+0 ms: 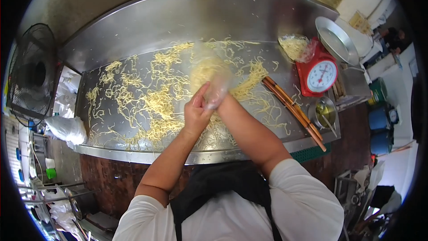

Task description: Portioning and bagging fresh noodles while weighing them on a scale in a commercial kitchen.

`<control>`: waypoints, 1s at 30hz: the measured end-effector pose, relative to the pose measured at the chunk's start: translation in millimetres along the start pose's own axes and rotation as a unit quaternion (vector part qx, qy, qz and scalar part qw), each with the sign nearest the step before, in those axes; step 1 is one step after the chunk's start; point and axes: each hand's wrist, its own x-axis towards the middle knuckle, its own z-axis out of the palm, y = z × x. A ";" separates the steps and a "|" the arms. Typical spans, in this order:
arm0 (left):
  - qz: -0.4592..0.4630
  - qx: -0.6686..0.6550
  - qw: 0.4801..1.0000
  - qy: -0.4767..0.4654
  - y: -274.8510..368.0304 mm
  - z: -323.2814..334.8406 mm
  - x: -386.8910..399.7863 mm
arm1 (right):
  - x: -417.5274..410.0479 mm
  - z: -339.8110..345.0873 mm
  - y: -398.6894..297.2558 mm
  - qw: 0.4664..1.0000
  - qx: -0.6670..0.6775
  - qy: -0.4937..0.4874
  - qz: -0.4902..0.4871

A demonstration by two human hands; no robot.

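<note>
A clear plastic bag of yellow noodles [204, 70] hangs blurred over the middle of the steel worktop, held between my two hands. My left hand [198, 110] grips the bag's near end, its fingers pointing away from me. Clear film covers my right hand [216, 90], which is at the same end of the bag; its fingers show only dimly through the plastic. Loose yellow noodles [160, 102] lie spread over the worktop left of my hands. Another clump of noodles [252, 77] lies to the right.
Bamboo sticks [294, 112] cross the worktop's right side and overhang its front edge. Beyond them stand a red dial scale [302, 79], a tied bag of noodles [294, 47] and a metal pot of oily liquid [323, 112]. A fan [31, 73] and white plastic bags [68, 129] are at left.
</note>
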 end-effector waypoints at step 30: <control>-0.246 -0.206 0.931 0.174 -48.9 -30.3 41.3 | -180.9 56.3 -253.5 0.037 -0.963 0.127 0.236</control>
